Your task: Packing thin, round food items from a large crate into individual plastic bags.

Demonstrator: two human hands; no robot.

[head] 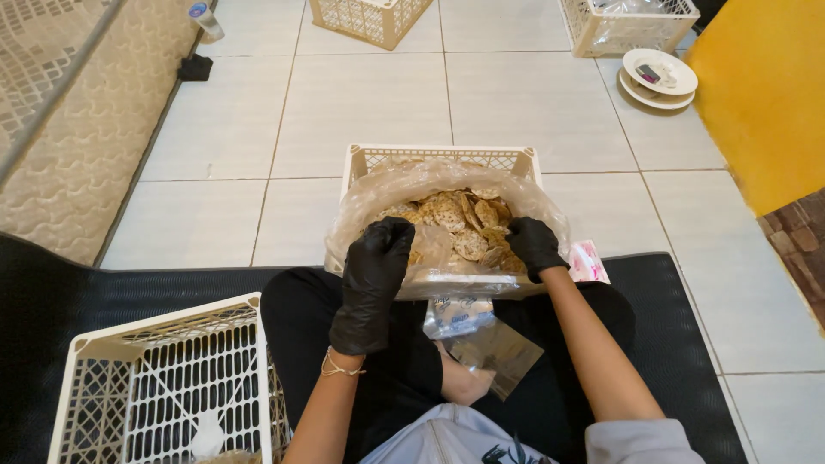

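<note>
Both hands wear black gloves and are inside a cream lattice crate lined with a clear plastic bag of round speckled crackers, which stands on the tiled floor directly before the seated person's knees. The left hand rests curled on the near edge of the heap and the right hand is closed over crackers at the right side (the two held apart). A small clear pouch lies on the lap, with a second cream crate beside the left knee on the black mat.
</note>
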